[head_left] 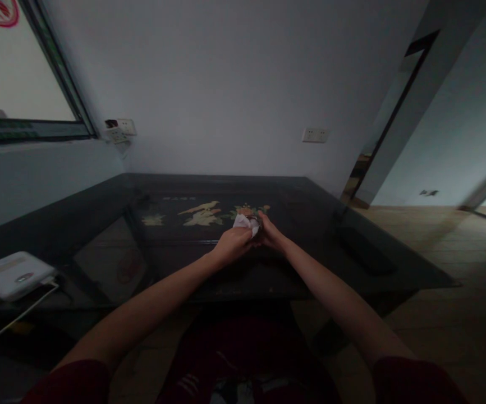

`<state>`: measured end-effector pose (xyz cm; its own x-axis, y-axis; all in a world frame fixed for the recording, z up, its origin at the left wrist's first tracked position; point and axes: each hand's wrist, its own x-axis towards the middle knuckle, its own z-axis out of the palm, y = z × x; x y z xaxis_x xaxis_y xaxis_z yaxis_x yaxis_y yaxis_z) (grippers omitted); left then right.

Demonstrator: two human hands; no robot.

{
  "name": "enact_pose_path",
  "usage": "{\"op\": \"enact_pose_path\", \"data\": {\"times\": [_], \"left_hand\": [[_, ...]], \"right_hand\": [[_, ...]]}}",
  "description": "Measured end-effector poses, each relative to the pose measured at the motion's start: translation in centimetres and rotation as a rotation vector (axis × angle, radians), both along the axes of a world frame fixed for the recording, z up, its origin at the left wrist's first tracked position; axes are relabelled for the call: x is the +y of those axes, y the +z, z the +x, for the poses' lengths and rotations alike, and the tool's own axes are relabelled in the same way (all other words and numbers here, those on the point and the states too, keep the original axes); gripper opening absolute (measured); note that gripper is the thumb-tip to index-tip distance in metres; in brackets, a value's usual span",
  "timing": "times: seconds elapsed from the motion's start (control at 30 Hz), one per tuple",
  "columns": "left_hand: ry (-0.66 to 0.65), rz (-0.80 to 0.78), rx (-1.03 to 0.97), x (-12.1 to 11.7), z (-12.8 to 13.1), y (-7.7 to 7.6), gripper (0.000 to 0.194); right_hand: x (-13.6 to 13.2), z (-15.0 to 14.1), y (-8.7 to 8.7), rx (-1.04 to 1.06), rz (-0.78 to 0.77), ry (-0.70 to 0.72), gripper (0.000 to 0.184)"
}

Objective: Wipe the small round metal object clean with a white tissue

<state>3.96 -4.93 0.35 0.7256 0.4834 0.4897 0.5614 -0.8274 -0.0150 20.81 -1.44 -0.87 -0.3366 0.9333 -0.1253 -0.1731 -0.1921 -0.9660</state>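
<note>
In the head view, both my hands meet over the dark table, in front of its flower-and-bird picture. My left hand (233, 244) is closed on a crumpled white tissue or cloth (243, 222). The white piece presses against a small dark object with a shiny rim (259, 221). My right hand (271, 231) wraps round that object from the right. Its kind cannot be made out, since the fingers and the white piece cover most of it.
The dark glossy table (319, 252) has a bird-and-flower picture (203, 215) on it. A white box-shaped device (14, 274) with a cable lies at the left. Wall sockets (315, 135) sit behind. A window (19, 73) is at the left and wooden floor (449, 314) at the right.
</note>
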Motion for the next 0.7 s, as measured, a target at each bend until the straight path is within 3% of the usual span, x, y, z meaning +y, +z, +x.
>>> {"op": "enact_pose_path", "data": {"times": [0.1, 0.2, 0.33, 0.47, 0.6, 0.7], "left_hand": [[-0.031, 0.085, 0.031, 0.4, -0.5, 0.1, 0.016], [-0.034, 0.123, 0.006, 0.2, -0.9, 0.2, 0.019], [0.013, 0.064, -0.120, 0.1, -1.1, 0.8, 0.020], [0.108, -0.092, -0.361, 0.1, -1.0, 1.5, 0.030], [0.133, -0.341, -0.653, -0.2, -0.9, 2.3, 0.029], [0.108, -0.482, -0.882, -0.4, -0.8, 3.0, 0.028]], "right_hand": [[-0.5, 0.7, 0.5, -0.070, -0.043, 0.205, 0.081], [-0.7, 1.3, 0.9, -0.040, -0.038, 0.317, 0.084], [-0.8, 1.8, 1.1, 0.074, 0.054, 0.348, 0.068], [-1.2, 1.7, 1.1, 0.103, 0.198, 0.397, 0.058], [-1.4, 0.4, 0.7, 0.025, 0.352, 0.319, 0.052], [-1.3, -1.0, 0.6, -0.008, 0.515, 0.123, 0.072]]}}
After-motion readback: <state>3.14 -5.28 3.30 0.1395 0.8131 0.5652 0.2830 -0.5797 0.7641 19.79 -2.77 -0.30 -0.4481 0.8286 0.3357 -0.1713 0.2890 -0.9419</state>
